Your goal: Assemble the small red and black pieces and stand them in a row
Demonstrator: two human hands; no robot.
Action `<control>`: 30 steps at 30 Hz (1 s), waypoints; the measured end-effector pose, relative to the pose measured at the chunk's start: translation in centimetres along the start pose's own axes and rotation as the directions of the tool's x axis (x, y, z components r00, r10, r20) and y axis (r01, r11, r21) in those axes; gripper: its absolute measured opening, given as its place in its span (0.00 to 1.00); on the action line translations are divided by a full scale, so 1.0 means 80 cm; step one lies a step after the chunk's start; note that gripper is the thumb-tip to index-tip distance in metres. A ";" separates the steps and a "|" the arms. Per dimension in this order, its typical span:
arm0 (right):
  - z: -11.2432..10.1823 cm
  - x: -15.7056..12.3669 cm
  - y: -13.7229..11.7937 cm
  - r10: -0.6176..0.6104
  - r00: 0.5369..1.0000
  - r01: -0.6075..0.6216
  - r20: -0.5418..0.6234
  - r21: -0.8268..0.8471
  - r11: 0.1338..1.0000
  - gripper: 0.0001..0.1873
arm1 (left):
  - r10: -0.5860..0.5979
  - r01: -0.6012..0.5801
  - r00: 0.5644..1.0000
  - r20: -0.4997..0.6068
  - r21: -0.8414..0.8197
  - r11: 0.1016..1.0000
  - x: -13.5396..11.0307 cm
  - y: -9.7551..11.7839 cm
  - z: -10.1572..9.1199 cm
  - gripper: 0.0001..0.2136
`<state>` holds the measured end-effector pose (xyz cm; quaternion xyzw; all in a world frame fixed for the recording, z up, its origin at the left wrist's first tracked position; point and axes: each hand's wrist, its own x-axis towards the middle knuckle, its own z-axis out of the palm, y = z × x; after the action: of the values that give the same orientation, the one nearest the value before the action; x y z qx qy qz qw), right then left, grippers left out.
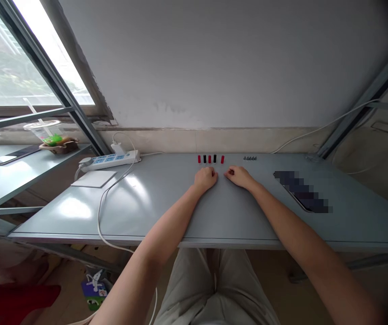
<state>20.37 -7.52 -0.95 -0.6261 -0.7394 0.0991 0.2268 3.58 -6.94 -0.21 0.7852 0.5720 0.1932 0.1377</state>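
Note:
My left hand (206, 178) rests on the grey table as a closed fist, and its inside is hidden. Just to its right lies my right hand (238, 176) with the fingers curled together; whether anything small is between them cannot be made out. Beyond the hands stands a row of several small upright cylinders, alternating between red and black, among them a red cylinder (199, 159) at the left end and a black cylinder (214, 158). A red cylinder (222, 159) at the right end stands slightly apart. Farther right, several tiny dark metal pieces (250, 158) lie in a line.
A dark, pixelated flat device (300, 192) lies on the table (166, 212) at right. At left are a white power strip (112, 160), a white flat square (94, 178) and a cable (99, 207) crossing the front edge. A plastic cup (46, 131) stands on the side shelf.

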 end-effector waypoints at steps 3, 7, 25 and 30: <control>0.001 0.001 0.001 -0.010 1.000 0.010 0.002 0.002 1.000 0.08 | -0.012 0.012 1.000 0.010 0.036 0.999 -0.001 0.002 -0.001 0.10; 0.002 0.000 0.003 -0.028 1.000 0.028 -0.006 0.007 1.000 0.08 | -0.007 0.006 1.000 0.021 0.051 0.999 -0.001 0.003 -0.001 0.10; 0.000 -0.001 0.001 -0.017 1.000 0.017 0.009 -0.002 1.000 0.07 | 0.022 -0.023 1.000 0.020 0.074 0.997 -0.001 0.001 0.001 0.10; 0.001 0.000 0.003 -0.038 0.999 0.038 0.004 0.007 0.999 0.08 | 0.029 -0.030 1.000 0.012 0.081 0.996 -0.002 0.002 0.000 0.10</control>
<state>20.51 -7.48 -1.13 -0.6111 -0.7512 0.0986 0.2293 3.68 -7.17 -0.18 0.7994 0.5671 0.1677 0.1060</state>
